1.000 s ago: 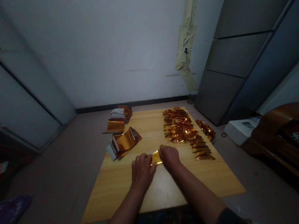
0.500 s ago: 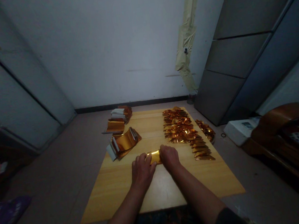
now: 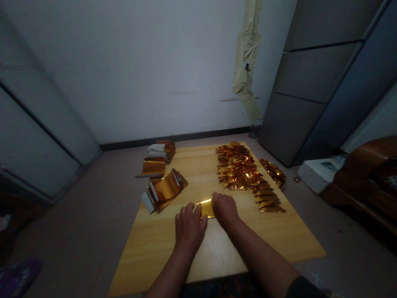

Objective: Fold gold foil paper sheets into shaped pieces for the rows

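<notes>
A small sheet of shiny gold foil paper (image 3: 207, 208) lies on the wooden board between my two hands. My left hand (image 3: 188, 226) grips its left end, thumb at the near edge and fingers over the far side. Curled into a loose fist, my right hand (image 3: 225, 208) is closed on the right end; its fingertips are hidden. Left of the hands lies a curved stack of gold foil sheets (image 3: 167, 189) with pale undersides. To the right, folded gold foil pieces (image 3: 238, 168) lie in overlapping rows, with a shorter row of folded pieces (image 3: 267, 196) nearer me.
The wooden board (image 3: 152, 259) sits low before me. More foil sheets (image 3: 153, 167) lie at its far left edge. A container of folded foil (image 3: 273, 174) stands off its right side. Beyond are a white box (image 3: 317, 175), a wooden chair (image 3: 367, 171) and a grey cabinet (image 3: 308, 97).
The gold foil paper between my hands now looks flatter, with more of its face showing. Both hands stay almost in the same place.
</notes>
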`<move>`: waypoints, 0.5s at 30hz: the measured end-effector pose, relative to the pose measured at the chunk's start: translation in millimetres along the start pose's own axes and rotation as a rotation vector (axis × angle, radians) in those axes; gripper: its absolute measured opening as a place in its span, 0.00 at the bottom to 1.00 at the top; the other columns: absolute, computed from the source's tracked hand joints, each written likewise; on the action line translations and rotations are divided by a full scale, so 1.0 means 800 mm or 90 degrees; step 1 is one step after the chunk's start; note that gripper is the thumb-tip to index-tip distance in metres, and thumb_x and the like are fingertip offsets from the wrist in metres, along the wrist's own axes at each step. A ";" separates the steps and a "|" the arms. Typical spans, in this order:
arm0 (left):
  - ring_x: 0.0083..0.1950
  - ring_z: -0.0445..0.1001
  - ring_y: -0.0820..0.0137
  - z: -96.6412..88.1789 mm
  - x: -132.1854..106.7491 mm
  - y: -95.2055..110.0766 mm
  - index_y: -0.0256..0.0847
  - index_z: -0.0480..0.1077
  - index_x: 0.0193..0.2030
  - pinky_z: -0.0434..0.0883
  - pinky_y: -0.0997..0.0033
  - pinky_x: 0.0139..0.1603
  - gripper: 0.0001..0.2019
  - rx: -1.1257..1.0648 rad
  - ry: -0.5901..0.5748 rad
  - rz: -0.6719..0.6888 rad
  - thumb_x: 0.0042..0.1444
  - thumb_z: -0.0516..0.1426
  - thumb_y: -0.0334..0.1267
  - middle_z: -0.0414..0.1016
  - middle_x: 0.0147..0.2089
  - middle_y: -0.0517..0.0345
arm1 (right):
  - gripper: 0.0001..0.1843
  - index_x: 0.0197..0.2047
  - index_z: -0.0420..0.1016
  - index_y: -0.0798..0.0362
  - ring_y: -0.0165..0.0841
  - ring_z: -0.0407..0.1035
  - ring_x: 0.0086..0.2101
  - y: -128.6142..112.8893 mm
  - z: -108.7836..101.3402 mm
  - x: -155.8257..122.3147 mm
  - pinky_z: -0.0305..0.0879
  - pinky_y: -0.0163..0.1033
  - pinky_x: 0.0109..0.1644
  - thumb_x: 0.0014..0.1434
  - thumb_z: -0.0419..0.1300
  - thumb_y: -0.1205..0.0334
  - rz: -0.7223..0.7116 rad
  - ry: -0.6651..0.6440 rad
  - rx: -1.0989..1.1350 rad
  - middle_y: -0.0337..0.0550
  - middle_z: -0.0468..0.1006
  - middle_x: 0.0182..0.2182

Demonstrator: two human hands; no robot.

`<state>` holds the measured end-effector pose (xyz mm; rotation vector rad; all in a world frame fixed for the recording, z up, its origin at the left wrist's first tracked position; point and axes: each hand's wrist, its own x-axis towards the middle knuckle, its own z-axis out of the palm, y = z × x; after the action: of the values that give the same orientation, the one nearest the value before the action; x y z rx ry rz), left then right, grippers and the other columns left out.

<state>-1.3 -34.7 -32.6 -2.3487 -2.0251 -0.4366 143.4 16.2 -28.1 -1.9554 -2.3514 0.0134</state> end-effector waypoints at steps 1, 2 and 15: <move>0.52 0.65 0.58 0.000 0.000 0.000 0.46 0.69 0.55 0.63 0.57 0.49 0.17 0.004 0.000 -0.001 0.61 0.54 0.43 0.68 0.55 0.49 | 0.09 0.42 0.69 0.56 0.39 0.75 0.38 0.000 0.001 0.000 0.63 0.38 0.40 0.66 0.48 0.69 0.001 0.001 -0.004 0.52 0.78 0.35; 0.53 0.65 0.58 -0.001 0.000 0.001 0.46 0.69 0.56 0.63 0.57 0.49 0.17 0.006 -0.001 -0.003 0.61 0.54 0.43 0.68 0.55 0.49 | 0.10 0.42 0.69 0.56 0.39 0.75 0.38 -0.001 0.002 0.001 0.63 0.38 0.40 0.66 0.47 0.69 0.002 0.001 -0.007 0.52 0.78 0.35; 0.53 0.66 0.58 -0.020 0.012 0.015 0.44 0.73 0.47 0.61 0.56 0.49 0.11 0.007 -0.047 -0.027 0.60 0.54 0.40 0.71 0.55 0.51 | 0.07 0.45 0.67 0.53 0.37 0.73 0.38 -0.004 0.000 0.000 0.63 0.38 0.37 0.67 0.50 0.64 0.040 0.027 0.006 0.48 0.75 0.39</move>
<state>8.7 -30.1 -12.8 -2.3542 -2.1060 -0.3429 140.5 15.3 -27.8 -2.0033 -2.2598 -0.0135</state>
